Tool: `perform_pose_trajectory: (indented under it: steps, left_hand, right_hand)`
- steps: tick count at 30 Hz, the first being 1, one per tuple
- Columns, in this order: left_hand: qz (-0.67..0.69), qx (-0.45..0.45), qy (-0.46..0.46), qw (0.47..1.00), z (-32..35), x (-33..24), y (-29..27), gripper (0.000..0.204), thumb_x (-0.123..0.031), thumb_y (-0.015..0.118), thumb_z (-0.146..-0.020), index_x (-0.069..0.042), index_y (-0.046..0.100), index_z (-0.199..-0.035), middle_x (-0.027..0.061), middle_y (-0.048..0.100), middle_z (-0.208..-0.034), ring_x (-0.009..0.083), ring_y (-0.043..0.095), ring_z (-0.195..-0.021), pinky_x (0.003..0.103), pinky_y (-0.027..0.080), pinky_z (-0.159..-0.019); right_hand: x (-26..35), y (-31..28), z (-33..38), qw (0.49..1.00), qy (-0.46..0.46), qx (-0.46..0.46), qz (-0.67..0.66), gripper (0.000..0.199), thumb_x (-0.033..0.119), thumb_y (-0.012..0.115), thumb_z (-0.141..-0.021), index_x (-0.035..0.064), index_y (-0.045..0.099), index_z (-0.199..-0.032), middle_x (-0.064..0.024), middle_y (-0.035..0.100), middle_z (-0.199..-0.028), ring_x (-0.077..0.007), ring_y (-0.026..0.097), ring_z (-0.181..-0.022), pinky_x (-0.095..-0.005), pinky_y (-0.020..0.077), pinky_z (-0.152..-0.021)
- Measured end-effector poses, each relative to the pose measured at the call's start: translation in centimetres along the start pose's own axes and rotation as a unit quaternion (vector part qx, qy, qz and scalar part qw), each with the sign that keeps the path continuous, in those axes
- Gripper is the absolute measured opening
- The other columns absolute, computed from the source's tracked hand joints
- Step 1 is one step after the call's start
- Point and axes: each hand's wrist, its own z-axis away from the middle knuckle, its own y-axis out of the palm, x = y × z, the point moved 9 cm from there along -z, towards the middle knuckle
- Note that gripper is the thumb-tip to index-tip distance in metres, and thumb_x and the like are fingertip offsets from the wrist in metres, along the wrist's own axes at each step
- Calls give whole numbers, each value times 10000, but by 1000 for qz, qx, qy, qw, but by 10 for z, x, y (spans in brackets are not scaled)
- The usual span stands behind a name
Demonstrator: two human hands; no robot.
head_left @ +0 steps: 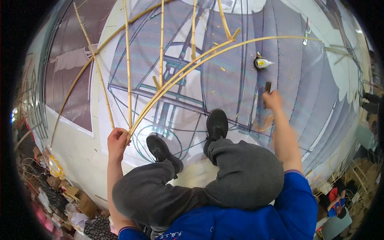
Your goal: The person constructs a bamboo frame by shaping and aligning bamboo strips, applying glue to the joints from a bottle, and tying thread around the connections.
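Note:
My left hand (pixel 117 145) pinches the near left end of the bamboo strips, where straight and curved pieces meet. From there a pair of curved bamboo strips (pixel 176 78) sweeps up and across to the right. Several straight bamboo sticks (pixel 128 64) run away from the curve toward the far side. At the right, my right hand (pixel 273 101) is closed around a short, dark, bar-like tool (pixel 268 87); its kind is not clear. That forearm is partly smeared by motion. Beyond the tool lies a small white bottle (pixel 261 63) with a pointed nozzle and dark base.
A large printed sheet (pixel 236 88) with drawn lines covers the floor under my shoes (pixel 217 124). A metal hand tool (pixel 307 36) lies at the far right, and bamboo scraps are scattered about. Boxes (pixel 86 204) and bags crowd the lower left. Another person (pixel 336 202) is at the lower right.

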Motion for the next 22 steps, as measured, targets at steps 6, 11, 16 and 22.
perform_pose_trajectory:
  steps: [6, 11, 16, 22]
  left_hand:
    - [24, 8, 36, 999, -3, 5, 5, 85, -80, 668, -951, 0, 640, -942, 68, 673, -800, 143, 643, -637, 276, 520, -533]
    - [19, 5, 77, 997, 0, -7, 7, 101, -91, 678, -931, 4, 644, -918, 75, 667, -768, 150, 645, -613, 286, 525, -514]
    - [3, -14, 126, 992, -13, 9, -2, 104, -76, 668, -888, 13, 640, -842, 100, 665, -701, 174, 657, -561, 314, 514, -467]
    - [-23, -32, 152, 988, -17, -4, 9, 88, -71, 675, -862, 0, 644, -820, 128, 675, -693, 214, 679, -542, 331, 528, -455]
  right_hand:
    - [35, 9, 172, 989, -93, 98, -63, 484, 359, 661, -809, -39, 669, -1085, -271, 726, -962, -426, 705, -970, -504, 534, -861]
    - [28, -7, 293, 976, -208, 35, -53, 451, 371, 680, -837, -22, 681, -1059, -267, 725, -979, -445, 697, -967, -510, 534, -837]
    - [39, -109, 323, 938, -276, -151, -145, 431, 383, 696, -856, -5, 688, -1045, -260, 724, -991, -456, 690, -964, -511, 534, -814]
    - [100, -244, 363, 936, -260, -226, -77, 378, 381, 680, -905, 26, 664, -1032, -278, 700, -1028, -430, 677, -1005, -503, 528, -853]
